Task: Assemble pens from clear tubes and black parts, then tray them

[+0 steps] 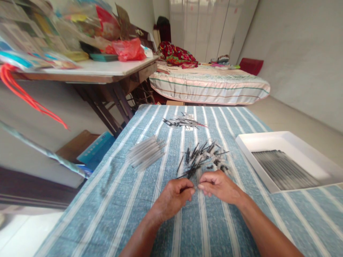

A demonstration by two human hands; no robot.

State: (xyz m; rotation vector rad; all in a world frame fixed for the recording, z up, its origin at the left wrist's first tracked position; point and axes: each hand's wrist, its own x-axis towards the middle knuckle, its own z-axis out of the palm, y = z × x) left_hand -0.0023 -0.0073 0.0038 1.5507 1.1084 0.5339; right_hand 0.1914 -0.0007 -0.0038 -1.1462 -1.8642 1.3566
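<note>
My left hand and my right hand meet almost fingertip to fingertip over the near middle of the striped cloth. Both are closed in a pinch; whatever lies between the fingers is too small or hidden to name. Just beyond them spreads a loose heap of black and clear small pen parts. To its left lies a stack of pale translucent tubes, side by side. Farther back is a bunch of thin dark and clear sticks, like pen refills. At right, a white box holds a row of dark-grey pen-like sticks.
The blue-and-white striped cloth covers the table. A side table at left carries bags, and red cords hang off its edge. A bed stands beyond the far edge. A blue box sits low at left.
</note>
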